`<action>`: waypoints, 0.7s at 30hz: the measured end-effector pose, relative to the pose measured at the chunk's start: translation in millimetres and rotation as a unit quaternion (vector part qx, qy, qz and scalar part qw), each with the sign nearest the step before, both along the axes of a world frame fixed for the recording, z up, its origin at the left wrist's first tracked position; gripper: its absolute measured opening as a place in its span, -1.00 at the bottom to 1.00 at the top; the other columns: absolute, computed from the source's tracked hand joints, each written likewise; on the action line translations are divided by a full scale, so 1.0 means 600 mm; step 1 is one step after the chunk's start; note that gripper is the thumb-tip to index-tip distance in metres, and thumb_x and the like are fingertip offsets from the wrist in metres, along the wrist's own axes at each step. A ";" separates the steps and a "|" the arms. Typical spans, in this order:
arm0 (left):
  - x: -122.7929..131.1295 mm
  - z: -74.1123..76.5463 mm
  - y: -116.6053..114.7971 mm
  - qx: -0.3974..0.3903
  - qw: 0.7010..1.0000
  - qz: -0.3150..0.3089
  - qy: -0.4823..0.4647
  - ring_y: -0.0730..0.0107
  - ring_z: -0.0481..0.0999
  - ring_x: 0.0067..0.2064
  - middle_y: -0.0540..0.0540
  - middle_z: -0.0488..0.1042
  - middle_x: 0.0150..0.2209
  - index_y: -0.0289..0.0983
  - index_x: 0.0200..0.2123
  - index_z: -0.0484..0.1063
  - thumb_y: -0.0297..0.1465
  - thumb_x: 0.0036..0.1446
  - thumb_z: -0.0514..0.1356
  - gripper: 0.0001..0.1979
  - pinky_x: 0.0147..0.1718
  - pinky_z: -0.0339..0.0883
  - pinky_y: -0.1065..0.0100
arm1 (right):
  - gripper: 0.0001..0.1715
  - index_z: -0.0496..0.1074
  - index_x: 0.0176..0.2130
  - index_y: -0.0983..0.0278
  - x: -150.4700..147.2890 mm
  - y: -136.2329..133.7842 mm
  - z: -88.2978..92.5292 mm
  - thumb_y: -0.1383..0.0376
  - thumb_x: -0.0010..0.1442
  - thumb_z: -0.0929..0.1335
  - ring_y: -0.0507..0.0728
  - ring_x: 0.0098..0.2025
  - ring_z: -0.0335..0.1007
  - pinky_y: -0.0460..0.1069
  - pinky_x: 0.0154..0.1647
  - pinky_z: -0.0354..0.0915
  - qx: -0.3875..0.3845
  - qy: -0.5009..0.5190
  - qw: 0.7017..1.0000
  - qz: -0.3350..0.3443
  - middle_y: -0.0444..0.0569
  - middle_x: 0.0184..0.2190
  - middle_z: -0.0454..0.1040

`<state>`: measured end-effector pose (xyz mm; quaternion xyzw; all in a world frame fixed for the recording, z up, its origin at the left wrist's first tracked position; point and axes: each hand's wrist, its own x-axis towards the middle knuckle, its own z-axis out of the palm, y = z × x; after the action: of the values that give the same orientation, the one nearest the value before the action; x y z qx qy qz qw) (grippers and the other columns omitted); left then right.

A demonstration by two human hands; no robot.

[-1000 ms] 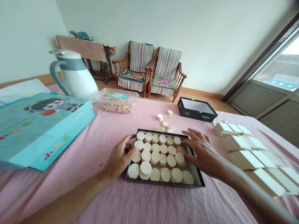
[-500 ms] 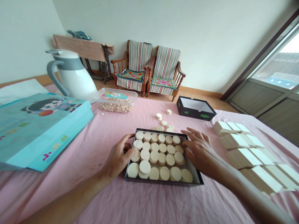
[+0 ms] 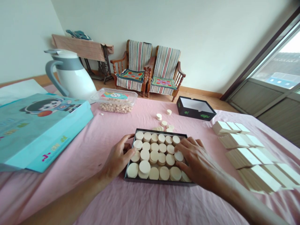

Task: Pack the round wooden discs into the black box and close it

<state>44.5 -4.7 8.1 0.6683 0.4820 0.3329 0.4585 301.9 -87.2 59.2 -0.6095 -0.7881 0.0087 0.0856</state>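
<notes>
Pink-clothed surface [image 3: 70, 193]: black rectangular tray [image 3: 159, 182] of pale round wooden discs [image 3: 152, 147], left grip [image 3: 118, 154] curled against their edge, right grip [image 3: 197, 159] spread on top, apparently steadying the rows.

- An open tray [image 3: 159, 181] of wooden discs [image 3: 150, 150] sits on the cloth [image 3: 105, 200], directly before the person.
- The left hand [image 3: 118, 157] lies against the discs inside the tray's left side; the right hand [image 3: 197, 161] rests on the discs at the right.
- Loose discs [image 3: 159, 116] lie just behind the tray.
- Behind them, a plastic tub of beads [image 3: 114, 106] sits left and an open box [image 3: 195, 108] right.
- Stacked wooden blocks [image 3: 242, 157] lie right of the tray.
- A flat carton [image 3: 39, 131] lies far left, with a thermos jug [image 3: 72, 76] behind it.
- Two armchairs [image 3: 150, 67] stand beyond, against the wall, with a sewing-machine table [image 3: 81, 48] to their left.
</notes>
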 end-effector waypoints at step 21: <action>0.000 -0.002 0.000 0.000 1.000 0.007 -0.006 0.34 0.45 -0.46 0.04 0.42 -0.55 -0.31 0.09 0.26 -0.31 0.03 0.12 -0.48 -0.49 0.25 0.41 | -0.84 0.44 -0.27 0.27 0.064 0.104 0.041 0.33 0.12 0.29 0.12 -0.24 0.37 -0.01 -0.20 0.22 0.089 0.082 0.992 -0.044 -0.01 -0.30 0.48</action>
<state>44.3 -4.5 6.9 0.6627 0.4844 0.3399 0.4589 340.3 -24.9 83.9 -0.6308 -0.7485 -0.0153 0.2039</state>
